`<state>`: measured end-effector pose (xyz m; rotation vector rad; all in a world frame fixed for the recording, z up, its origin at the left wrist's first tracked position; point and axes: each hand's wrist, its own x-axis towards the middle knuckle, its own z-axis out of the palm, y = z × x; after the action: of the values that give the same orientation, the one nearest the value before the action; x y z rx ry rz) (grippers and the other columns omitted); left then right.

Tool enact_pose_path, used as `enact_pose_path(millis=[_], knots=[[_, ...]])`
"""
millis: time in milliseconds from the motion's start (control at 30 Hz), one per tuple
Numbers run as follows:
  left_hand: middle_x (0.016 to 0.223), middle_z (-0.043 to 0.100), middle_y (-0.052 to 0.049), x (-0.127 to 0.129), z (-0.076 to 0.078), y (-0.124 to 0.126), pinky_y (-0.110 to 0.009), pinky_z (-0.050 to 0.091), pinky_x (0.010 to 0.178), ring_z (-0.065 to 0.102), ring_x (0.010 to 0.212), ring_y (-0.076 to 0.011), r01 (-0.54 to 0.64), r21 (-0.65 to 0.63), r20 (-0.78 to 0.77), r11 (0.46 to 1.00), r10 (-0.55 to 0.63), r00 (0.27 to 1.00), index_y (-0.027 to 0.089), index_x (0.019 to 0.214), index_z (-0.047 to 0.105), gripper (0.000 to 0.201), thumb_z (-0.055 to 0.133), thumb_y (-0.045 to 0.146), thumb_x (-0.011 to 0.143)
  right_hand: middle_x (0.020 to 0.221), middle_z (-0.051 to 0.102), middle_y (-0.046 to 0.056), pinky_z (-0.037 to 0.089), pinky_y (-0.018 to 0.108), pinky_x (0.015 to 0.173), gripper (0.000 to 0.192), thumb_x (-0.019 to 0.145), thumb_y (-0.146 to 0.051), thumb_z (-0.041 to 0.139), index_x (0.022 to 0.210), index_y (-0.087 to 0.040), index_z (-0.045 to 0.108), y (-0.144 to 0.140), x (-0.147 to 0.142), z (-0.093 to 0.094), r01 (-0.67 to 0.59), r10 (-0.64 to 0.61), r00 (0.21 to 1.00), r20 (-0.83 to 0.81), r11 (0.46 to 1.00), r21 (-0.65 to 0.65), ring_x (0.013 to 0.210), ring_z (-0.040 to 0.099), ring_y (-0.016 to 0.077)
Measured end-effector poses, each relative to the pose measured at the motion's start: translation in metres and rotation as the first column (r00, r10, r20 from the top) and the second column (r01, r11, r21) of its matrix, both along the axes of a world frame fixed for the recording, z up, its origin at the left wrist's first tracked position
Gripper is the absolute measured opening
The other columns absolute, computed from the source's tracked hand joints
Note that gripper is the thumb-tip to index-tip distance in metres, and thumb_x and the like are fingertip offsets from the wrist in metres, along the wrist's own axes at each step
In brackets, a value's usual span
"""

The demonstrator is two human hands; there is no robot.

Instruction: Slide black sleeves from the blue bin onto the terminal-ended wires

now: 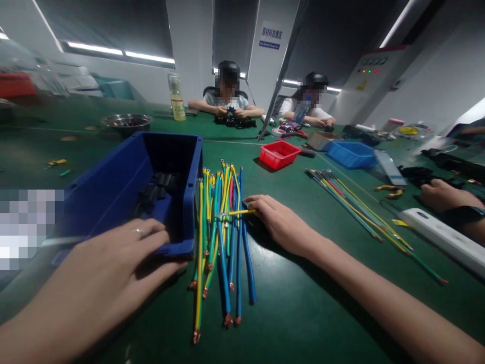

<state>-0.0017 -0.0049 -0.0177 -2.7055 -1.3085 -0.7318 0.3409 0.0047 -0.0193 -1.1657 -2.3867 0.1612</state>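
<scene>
Head view: cut wires [222,237] lie on the green desk [303,303], long axes running away from the viewer. Right hand [282,222] fingers pinch a yellow wire [235,213] crosswise; left hand [113,263] rests loose on the blue bin [125,187].

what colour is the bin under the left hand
Dark blue: the bin beneath the left hand, clearest in the head view.

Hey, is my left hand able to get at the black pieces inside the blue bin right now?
Probably yes. The left hand rests on the near rim of the blue bin, which is open on top, and nothing covers the black pieces inside.
</scene>
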Motion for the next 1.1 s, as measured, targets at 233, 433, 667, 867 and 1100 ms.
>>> enact_pose_path(millis=[233,433,667,867,1100], knots=[[0.094,0.077,0.001,0.011,0.027,-0.009,-0.026,0.058,0.062,0.075,0.077,-0.02,0.071,-0.107,0.052,0.992,-0.065,0.996,0.029,0.105,0.062,0.041,0.05,0.066,0.093,0.107,0.067,0.012,0.055,0.038,0.084,0.022,0.1,-0.015,0.036,0.112,-0.018,0.054,-0.002,0.001,0.001,0.057,-0.058,0.998,0.027,0.998,0.042,0.096,0.065,0.021],[0.105,0.077,0.005,0.005,0.031,-0.015,-0.016,0.061,0.06,0.076,0.089,-0.0157,0.089,-0.195,0.263,0.977,-0.035,0.964,0.031,0.107,0.061,0.02,0.058,0.046,0.094,0.09,0.068,0.008,0.053,0.03,0.069,0.02,0.099,-0.014,0.038,0.113,-0.017,0.052,-0.009,0.001,0.004,0.025,-0.019,1.0,-0.02,0.942,0.334,0.078,0.065,0.0178],[0.099,0.078,0.007,0.007,0.035,-0.006,-0.015,0.06,0.058,0.076,0.085,-0.015,0.165,-0.293,0.369,0.942,-0.048,0.928,0.031,0.098,0.068,0.015,0.065,0.044,0.091,0.078,0.066,0.001,0.049,0.024,0.059,0.017,0.098,-0.012,0.043,0.11,-0.021,0.051,-0.05,-0.037,0.032,0.084,-0.024,0.987,-0.158,0.919,0.385,0.064,0.062,0.0119],[0.095,0.078,0.006,0.015,0.039,-0.008,-0.018,0.063,0.069,0.076,0.078,-0.0129,0.194,-0.174,0.424,0.965,-0.104,0.9,0.031,0.102,0.069,0.012,0.067,0.037,0.092,0.071,0.062,0.002,0.042,0.025,0.052,0.015,0.099,-0.012,0.042,0.105,-0.013,0.056,-0.064,-0.056,0.028,-0.011,0.04,0.997,-0.062,0.914,0.406,0.058,0.054,0.0123],[0.103,0.077,0.005,0.016,0.036,-0.024,-0.024,0.061,0.083,0.075,0.087,-0.0136,0.154,0.082,0.387,0.985,-0.174,0.905,0.028,0.108,0.068,0.017,0.069,0.025,0.091,0.072,0.06,0.004,0.041,0.025,0.053,0.022,0.101,-0.013,0.039,0.106,-0.008,0.059,-0.056,-0.048,0.016,-0.03,0.019,0.999,0.031,0.916,0.401,0.059,0.051,0.0124]])
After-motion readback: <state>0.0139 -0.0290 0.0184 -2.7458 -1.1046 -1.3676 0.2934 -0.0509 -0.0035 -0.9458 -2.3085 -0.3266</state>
